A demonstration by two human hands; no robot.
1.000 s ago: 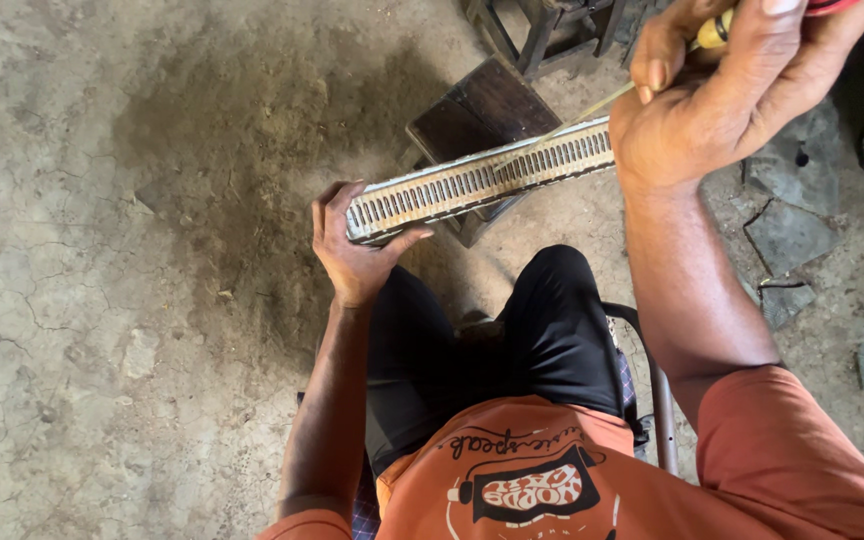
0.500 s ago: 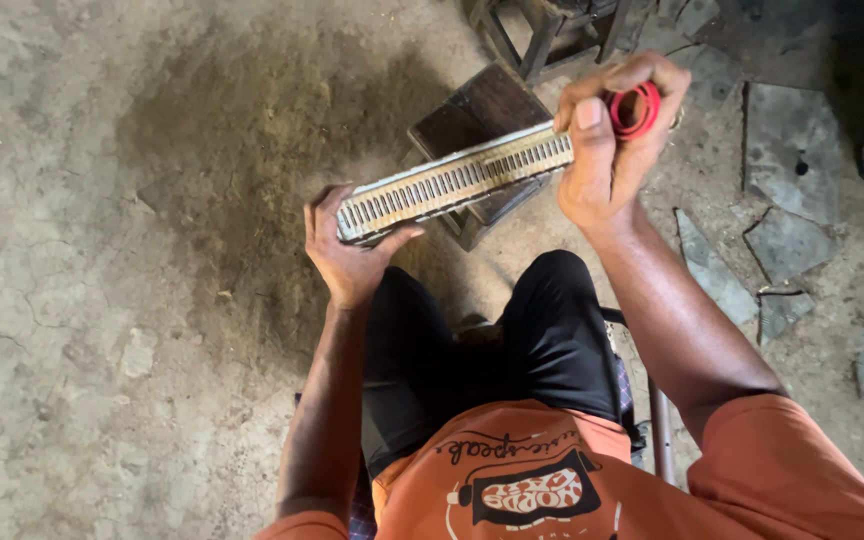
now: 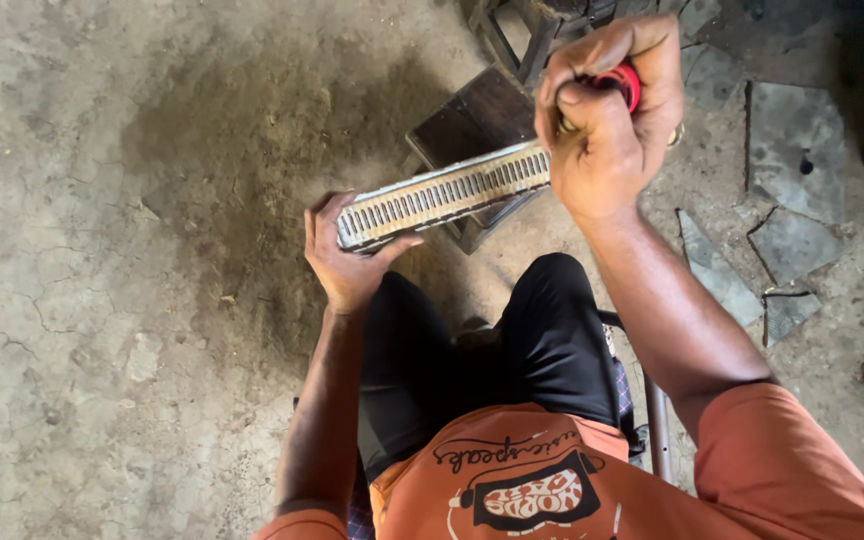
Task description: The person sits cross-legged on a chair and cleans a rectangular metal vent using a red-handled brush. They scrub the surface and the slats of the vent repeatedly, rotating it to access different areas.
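1. We grip the slotted metal bar [image 3: 442, 195] above the dark wooden block [image 3: 472, 120].
2. Our left hand [image 3: 347, 255] clamps the bar's near end.
3. Our right hand [image 3: 607, 120] closes around a red-handled tool [image 3: 627, 82] at its far end.

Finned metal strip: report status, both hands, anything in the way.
Left hand grips finned metal strip at its near end. Right hand fisted on red-handled tool at far end. Dark block beneath; nothing blocking.
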